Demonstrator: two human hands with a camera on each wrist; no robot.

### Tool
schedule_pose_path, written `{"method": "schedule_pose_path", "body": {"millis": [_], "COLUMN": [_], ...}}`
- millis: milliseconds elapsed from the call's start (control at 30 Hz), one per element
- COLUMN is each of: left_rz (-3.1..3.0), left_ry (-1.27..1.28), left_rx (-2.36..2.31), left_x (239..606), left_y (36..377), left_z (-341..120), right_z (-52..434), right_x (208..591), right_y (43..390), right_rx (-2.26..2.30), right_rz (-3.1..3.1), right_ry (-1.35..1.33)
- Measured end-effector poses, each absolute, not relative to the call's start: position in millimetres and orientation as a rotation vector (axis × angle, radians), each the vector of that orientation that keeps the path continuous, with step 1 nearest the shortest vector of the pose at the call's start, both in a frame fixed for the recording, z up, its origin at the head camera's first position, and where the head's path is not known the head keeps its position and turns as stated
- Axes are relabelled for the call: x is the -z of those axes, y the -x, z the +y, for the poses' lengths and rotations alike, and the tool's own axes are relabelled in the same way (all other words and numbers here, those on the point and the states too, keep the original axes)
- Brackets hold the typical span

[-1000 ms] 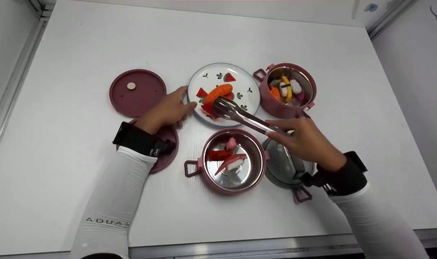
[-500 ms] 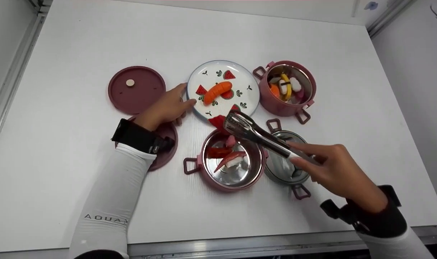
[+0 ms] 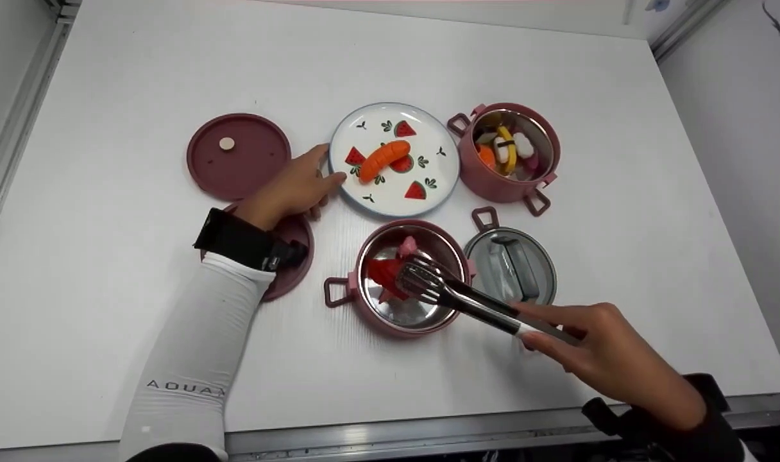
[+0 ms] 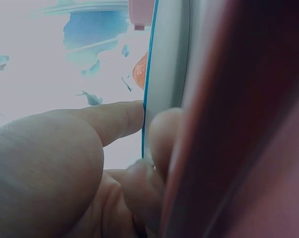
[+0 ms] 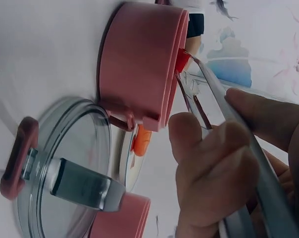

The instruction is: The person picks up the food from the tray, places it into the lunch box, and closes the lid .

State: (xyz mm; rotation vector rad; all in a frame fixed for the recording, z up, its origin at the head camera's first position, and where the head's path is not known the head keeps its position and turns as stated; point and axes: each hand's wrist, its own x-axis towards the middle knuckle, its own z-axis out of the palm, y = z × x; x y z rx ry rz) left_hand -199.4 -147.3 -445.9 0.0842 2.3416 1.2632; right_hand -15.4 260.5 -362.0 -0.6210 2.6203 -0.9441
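My right hand (image 3: 611, 350) holds metal tongs (image 3: 486, 313), their tips down inside the near pink pot (image 3: 403, 330). Between the tips is a red toy food piece (image 5: 181, 60), seen in the right wrist view. A pink piece (image 3: 408, 246) lies in that pot too; the tongs and red food cover most of the sushi there. My left hand (image 3: 300, 185) holds the left rim of the white watermelon-print plate (image 3: 442, 170), thumb on the edge and other fingers at its side in the left wrist view. On the plate rests a scored orange sausage-like toy (image 3: 385, 160).
Behind and right, a second pink pot (image 3: 499, 186) contains several toy sushi pieces. A clear-grey lid (image 3: 486, 269) lies right of the near pot. Two maroon lids lie at left, the far one (image 3: 242, 170) with a pale knob, the near one (image 3: 297, 263) partly under my left wrist.
The tongs have carried the red piece off the plate, toward me and down into the near pot. My right hand has moved right and nearer. The left hand has stayed at the plate rim.
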Motion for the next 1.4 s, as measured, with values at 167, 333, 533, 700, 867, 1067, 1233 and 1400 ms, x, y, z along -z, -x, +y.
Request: {"method": "schedule_pose_path", "body": {"millis": [167, 333, 533, 700, 867, 1067, 1233, 1400], "left_rz": [2.337, 2.333, 2.328, 2.335, 2.35, 2.36, 2.35, 2.343], "left_ry": [-0.085, -0.083, -0.087, -0.09, -0.108, -0.104, -0.101, -0.094], "left_rx": [-1.252, -1.26, -1.279, -1.277, -1.272, -1.258, -1.267, -1.279], "left_x": [445, 445, 446, 446, 449, 449, 449, 449], "left_y": [200, 200, 199, 199, 200, 200, 200, 200], "left_z": [-148, -147, -147, -146, -148, -148, -148, -149], "right_z": [256, 253, 248, 242, 231, 217, 211, 211], "right_x": [361, 359, 358, 359, 368, 382, 386, 385], "right_y": [16, 23, 37, 55, 86, 123, 141, 154], "right_rx": [0.945, 1.035, 1.046, 0.942, 0.737, 0.543, 0.425, 0.33], "right_rz": [2.624, 2.644, 2.761, 2.918, 3.125, 3.249, 3.258, 3.258], "right_ry": [0.656, 0.73, 0.759, 0.782, 0.875, 0.906, 0.877, 0.895]}}
